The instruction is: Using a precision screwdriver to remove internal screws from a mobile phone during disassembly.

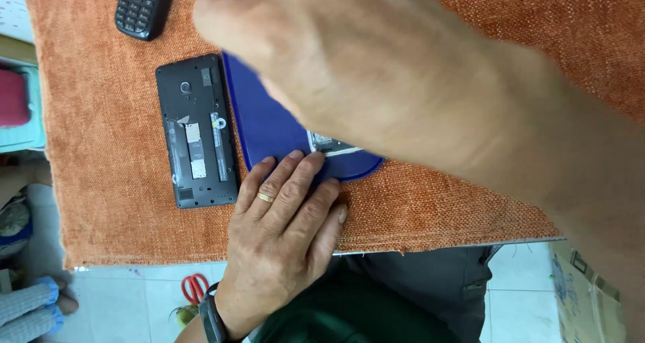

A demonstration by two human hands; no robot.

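My left hand (285,215) lies flat on the orange cloth (107,182), its fingers spread and their tips resting on the near rim of a blue oval tray (265,124). It wears a gold ring and a dark wristband. My right hand (376,67) crosses above the tray from the right, large and blurred close to the camera, with nothing visible in it. It hides most of the tray, where a small grey-white part (329,145) peeks out. A black phone with its back cover off (196,131) lies just left of the tray.
A black keypad phone (141,6) sits at the cloth's far left corner. Below the cloth's near edge are a tiled floor, red-handled scissors (195,288), a cardboard box (584,289) at the right, and another person's feet in grey-and-blue socks (30,306).
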